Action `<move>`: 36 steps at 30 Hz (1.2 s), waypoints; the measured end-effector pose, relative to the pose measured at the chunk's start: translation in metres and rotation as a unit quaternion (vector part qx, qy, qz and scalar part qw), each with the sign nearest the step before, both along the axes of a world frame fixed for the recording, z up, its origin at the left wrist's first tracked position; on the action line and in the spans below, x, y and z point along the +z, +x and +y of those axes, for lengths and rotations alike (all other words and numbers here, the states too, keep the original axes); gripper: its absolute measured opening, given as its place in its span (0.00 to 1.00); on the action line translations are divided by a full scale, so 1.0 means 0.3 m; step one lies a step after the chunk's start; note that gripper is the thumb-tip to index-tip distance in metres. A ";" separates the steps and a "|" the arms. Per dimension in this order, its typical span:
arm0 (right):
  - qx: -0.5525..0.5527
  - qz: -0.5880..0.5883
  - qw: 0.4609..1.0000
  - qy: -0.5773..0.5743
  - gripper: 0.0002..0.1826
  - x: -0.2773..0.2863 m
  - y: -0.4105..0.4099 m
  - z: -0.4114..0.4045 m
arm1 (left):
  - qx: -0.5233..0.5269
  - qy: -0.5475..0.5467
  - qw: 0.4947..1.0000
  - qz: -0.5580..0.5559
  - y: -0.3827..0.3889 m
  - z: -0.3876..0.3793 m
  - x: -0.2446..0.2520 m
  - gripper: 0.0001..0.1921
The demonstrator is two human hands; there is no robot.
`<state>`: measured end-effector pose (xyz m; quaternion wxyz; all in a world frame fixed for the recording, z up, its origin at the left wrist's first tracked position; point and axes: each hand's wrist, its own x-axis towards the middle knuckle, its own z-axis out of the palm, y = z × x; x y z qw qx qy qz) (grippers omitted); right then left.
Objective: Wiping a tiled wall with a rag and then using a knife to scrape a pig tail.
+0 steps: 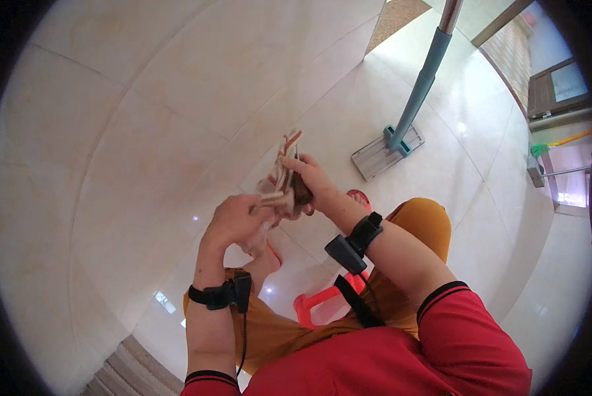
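Near the middle of the view, my right hand (315, 183) grips a bundle of thin white and reddish-brown strips (287, 171), with something dark brown against the palm. My left hand (239, 215) is closed on the lower left part of the same bundle, where a pale strip end shows at the fingers. Some clear, filmy material (258, 240), possibly plastic, hangs beneath the left hand. Blur and the fingers hide what exactly the bundle is. Both hands are in front of my knees, above the tiled floor.
A flat mop head (370, 156) with a grey-green handle (419, 89) stands on the floor beyond my right hand. A red plastic stool (320, 299) is beneath me. At the far right are a green-bristled broom (539, 150) and a grey mop-like tool (535, 171). A striped mat (132, 369) lies lower left.
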<state>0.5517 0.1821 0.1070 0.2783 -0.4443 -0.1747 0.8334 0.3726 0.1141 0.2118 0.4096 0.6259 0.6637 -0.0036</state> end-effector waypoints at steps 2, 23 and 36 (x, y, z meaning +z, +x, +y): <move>-0.015 0.022 1.000 0.013 0.23 -0.037 -0.005 -0.009 | 0.022 0.009 1.000 0.011 -0.008 0.000 0.015 0.17; -0.103 -0.206 0.949 0.214 0.31 -0.477 -0.118 0.011 | 0.009 -0.085 0.993 0.081 0.018 -0.059 -0.108 0.41; -0.167 -0.255 0.904 0.300 0.30 -0.504 -0.144 -0.015 | 0.005 -0.108 0.991 0.076 0.064 0.009 -0.142 0.36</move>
